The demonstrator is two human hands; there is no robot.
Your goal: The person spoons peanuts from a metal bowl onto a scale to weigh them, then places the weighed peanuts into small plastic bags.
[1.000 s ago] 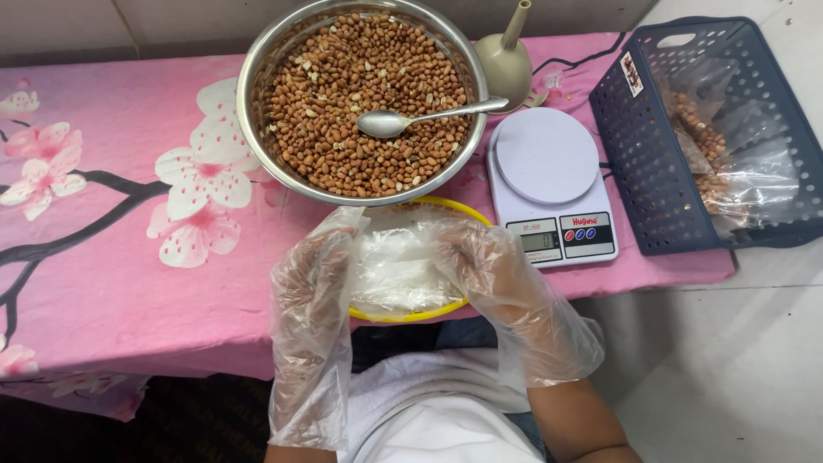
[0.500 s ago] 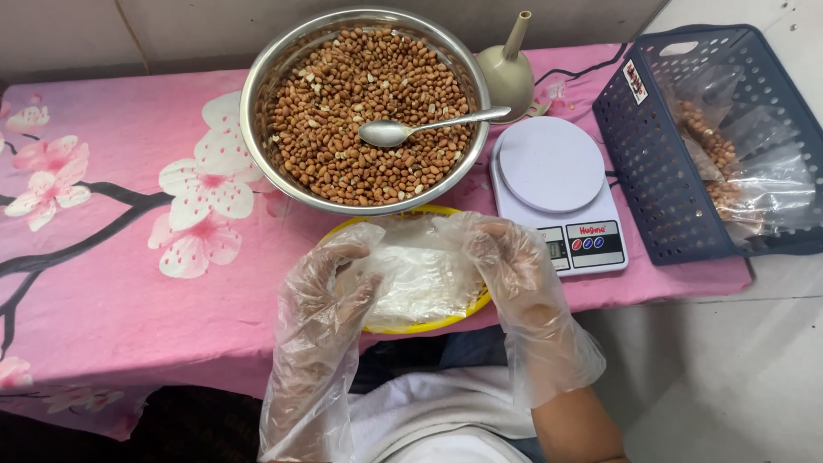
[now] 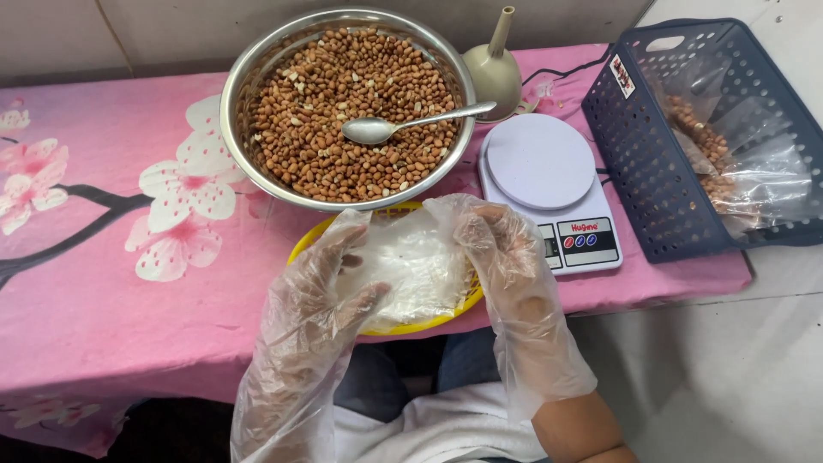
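Both my hands wear loose clear plastic gloves. My left hand (image 3: 330,287) and my right hand (image 3: 501,253) each pinch a side of a clear plastic bag (image 3: 411,261), holding it over a yellow basket (image 3: 399,326) at the table's front edge. Just beyond the basket stands a large steel bowl (image 3: 236,90) full of brown peanuts (image 3: 309,137). A metal spoon (image 3: 403,124) lies on the nuts with its handle pointing right.
A white kitchen scale (image 3: 544,184) sits right of the basket. Behind it a beige funnel (image 3: 497,73) stands upside down. A dark blue perforated basket (image 3: 651,163) at the right holds bagged peanuts. The table wears a pink floral cloth (image 3: 94,274).
The camera view has shifted, so the bowl and scale sit lower and further right in the picture. My hands have kept hold of the bag, fingers working at its top edge.
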